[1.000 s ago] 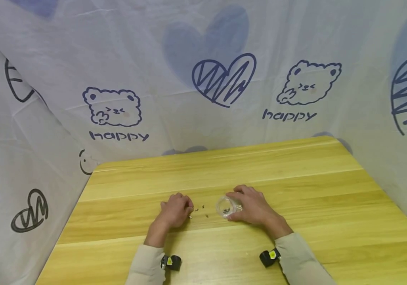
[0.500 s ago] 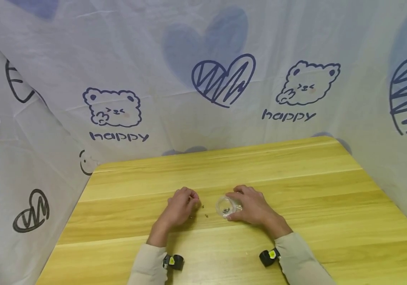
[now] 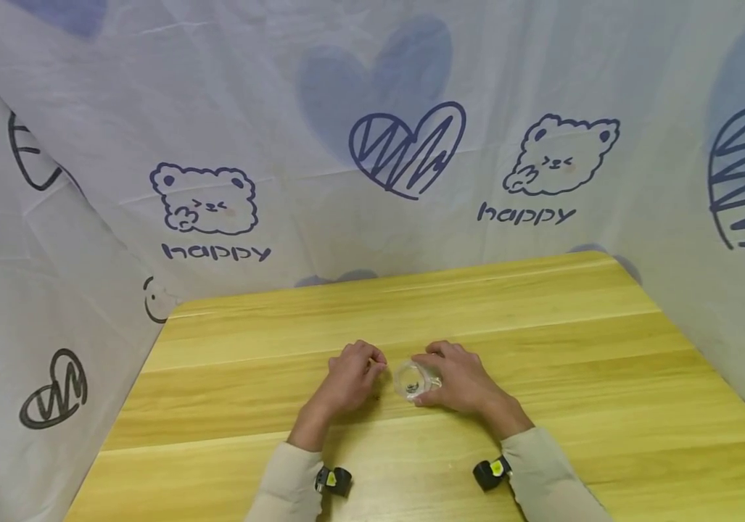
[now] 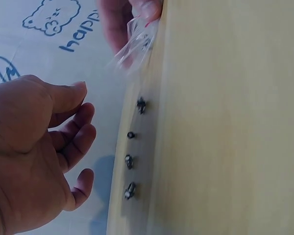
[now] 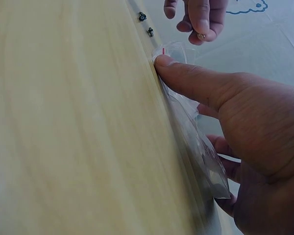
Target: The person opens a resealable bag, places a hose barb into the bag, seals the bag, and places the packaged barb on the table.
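Observation:
My right hand (image 3: 463,377) grips a clear plastic zip bag (image 5: 203,156), thumb on one side and fingers on the other, its mouth facing left. Small dark screws show inside the bag in the head view. In the right wrist view, a tiny brass-coloured screw head (image 5: 201,36) peeks out between the left thumb and finger. My left hand (image 3: 352,377) is just left of the bag's mouth, thumb and forefinger pinched together, other fingers loosely bent. Several loose screws (image 4: 141,105) lie on the table in the left wrist view, mostly hidden behind that hand in the head view.
The wooden table (image 3: 542,312) spreads beneath both hands. Behind it and along both sides hangs a pale cloth (image 3: 307,210) printed with bears and hearts. Both wrists carry small black cameras (image 3: 490,475).
My left hand has moved right, from beside the loose screws to close by the bag's mouth, passing over the screws. My right hand and the bag have stayed nearly in place.

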Demonstrator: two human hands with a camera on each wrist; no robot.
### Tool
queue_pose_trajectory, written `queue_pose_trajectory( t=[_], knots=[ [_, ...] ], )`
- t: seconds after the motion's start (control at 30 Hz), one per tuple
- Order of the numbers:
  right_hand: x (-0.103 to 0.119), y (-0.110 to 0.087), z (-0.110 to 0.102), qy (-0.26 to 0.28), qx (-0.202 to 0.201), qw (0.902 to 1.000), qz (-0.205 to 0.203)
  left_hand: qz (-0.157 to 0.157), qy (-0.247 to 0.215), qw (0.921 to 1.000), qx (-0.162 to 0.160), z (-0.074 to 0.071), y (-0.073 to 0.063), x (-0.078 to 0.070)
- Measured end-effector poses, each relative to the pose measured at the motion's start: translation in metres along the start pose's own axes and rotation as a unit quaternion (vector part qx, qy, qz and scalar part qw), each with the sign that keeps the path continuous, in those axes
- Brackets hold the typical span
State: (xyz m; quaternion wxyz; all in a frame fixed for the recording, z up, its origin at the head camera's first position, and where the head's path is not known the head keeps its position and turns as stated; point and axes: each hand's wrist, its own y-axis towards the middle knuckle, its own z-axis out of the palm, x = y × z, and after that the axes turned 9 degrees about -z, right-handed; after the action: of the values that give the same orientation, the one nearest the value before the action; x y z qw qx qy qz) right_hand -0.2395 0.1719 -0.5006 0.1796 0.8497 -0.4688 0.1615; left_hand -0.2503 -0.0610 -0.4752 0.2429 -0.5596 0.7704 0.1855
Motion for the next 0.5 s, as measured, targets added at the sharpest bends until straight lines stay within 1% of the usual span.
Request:
queue_pose_trajectory(
  t=[0.17,0.5],
  knots=[
    [0.0,0.0,0.001,-0.003,0.004,1.0,0.002,0.007,0.009,0.9999,0.009,0.006,0.004,-0.005],
    [-0.003,0.0,0.001,-0.012,0.009,0.9999,0.007,0.033,0.037,0.9984,0.028,0.022,0.009,-0.018]
  ],
)
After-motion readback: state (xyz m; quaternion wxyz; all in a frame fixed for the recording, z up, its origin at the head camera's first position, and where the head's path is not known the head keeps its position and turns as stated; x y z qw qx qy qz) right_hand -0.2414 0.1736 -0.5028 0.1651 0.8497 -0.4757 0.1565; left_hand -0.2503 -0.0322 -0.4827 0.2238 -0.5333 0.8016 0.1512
